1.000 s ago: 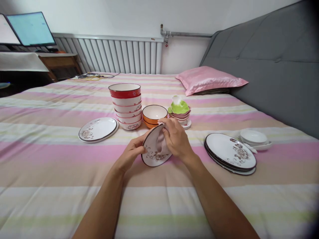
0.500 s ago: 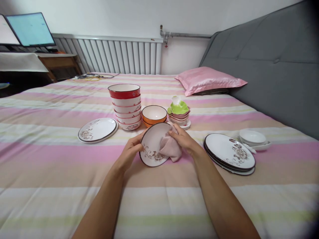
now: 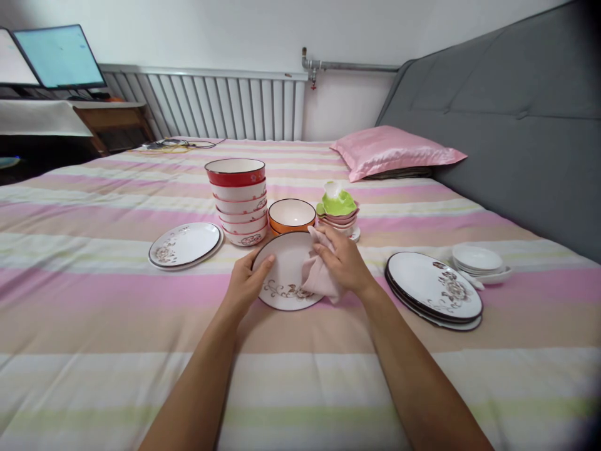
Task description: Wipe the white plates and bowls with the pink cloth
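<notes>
A white plate with a brown flower pattern and dark rim (image 3: 283, 270) is held low over the striped bed, nearly flat. My left hand (image 3: 248, 283) grips its left edge, thumb on top. My right hand (image 3: 344, 260) holds a pale pink cloth (image 3: 315, 275) pressed against the plate's right side. Just behind the plate stands an orange bowl (image 3: 291, 215).
A stack of red and white bowls (image 3: 237, 199) and a single flowered plate (image 3: 184, 244) lie to the left. Small pink and green dishes (image 3: 338, 213) sit behind my right hand. A pile of flowered plates (image 3: 433, 289) and small white saucers (image 3: 479, 260) lie to the right. A pink pillow (image 3: 394, 150) rests by the grey headboard.
The plate has tipped from steeply tilted to nearly flat and lower. My right hand with the cloth has slid from the plate's face to its right side.
</notes>
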Available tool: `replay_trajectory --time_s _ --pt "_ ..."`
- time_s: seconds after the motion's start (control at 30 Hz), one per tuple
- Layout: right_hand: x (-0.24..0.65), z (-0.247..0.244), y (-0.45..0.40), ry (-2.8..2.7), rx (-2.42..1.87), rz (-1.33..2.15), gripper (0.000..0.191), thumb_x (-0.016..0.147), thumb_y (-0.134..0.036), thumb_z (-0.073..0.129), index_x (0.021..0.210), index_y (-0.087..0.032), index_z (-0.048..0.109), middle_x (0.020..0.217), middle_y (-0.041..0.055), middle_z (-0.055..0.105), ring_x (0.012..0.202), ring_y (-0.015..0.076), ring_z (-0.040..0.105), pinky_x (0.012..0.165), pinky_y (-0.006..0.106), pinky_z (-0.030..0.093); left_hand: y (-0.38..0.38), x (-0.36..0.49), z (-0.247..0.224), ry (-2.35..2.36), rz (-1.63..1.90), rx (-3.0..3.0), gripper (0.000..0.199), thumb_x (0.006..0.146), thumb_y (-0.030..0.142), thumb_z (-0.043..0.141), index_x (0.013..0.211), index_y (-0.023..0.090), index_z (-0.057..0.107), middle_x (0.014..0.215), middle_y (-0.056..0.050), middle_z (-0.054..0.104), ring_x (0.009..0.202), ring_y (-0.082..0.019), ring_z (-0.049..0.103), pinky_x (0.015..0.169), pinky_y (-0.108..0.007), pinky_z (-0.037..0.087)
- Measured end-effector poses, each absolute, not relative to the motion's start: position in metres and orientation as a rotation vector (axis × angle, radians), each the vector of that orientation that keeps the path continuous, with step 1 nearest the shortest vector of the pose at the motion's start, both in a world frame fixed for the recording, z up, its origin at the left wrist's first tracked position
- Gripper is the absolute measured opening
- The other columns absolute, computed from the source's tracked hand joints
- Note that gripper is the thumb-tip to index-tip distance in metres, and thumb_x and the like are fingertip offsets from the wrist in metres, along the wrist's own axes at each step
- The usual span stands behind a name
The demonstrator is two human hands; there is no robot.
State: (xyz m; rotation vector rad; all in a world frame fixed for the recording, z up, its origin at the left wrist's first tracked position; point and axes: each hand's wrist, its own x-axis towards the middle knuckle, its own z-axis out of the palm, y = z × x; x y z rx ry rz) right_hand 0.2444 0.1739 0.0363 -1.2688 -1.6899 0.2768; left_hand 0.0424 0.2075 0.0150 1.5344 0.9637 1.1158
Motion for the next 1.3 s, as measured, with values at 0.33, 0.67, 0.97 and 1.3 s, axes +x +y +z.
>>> replay_trajectory --time_s 0.33,0.67,0.97,1.3 --pt "0.221 0.064 0.149 -2.005 -1.319 -0.139 0.029 0.090 -0.021 0.044 0.115 -0.026 0.057 0.093 0.0049 0.059 0.088 0.0192 0.053 0.079 0.031 0.044 0.203 0.045 0.018 0.809 1.039 1.799 0.036 0.078 0.035 0.061 0.108 0.017 0.065 0.105 -0.007 0.068 0.095 -0.024 0.060 0.082 -0.033 0.047" --pt "0.219 0.064 0.146 -1.978 -1.322 -0.115 0.032 0.094 -0.028 0.037 0.121 -0.031 0.055 0.092 0.0034 0.057 0.087 0.0173 0.052 0.081 0.032 0.042 0.205 0.047 0.018 0.905 1.066 1.838 0.028 0.081 0.038 0.054 0.090 0.016 0.068 0.084 -0.003 0.067 0.076 -0.018 0.056 0.068 -0.026 0.045" --pt "0.231 0.055 0.156 -1.865 -1.307 0.022 0.029 0.093 -0.027 0.036 0.112 -0.025 0.058 0.096 0.0046 0.060 0.091 0.0187 0.054 0.082 0.032 0.042 0.207 0.046 0.016 0.925 1.062 1.720 0.033 0.078 0.045 0.057 0.086 0.015 0.068 0.080 -0.003 0.065 0.073 -0.017 0.054 0.065 -0.026 0.045" --pt "0.259 0.022 0.180 -1.738 -1.267 0.360 0.029 0.093 -0.029 0.035 0.116 -0.020 0.050 0.111 0.0062 0.059 0.100 0.0181 0.054 0.087 0.033 0.040 0.209 0.046 0.014 0.997 1.092 1.490 0.042 0.074 0.051 0.062 0.092 0.013 0.066 0.083 -0.005 0.067 0.073 -0.019 0.057 0.063 -0.028 0.047"
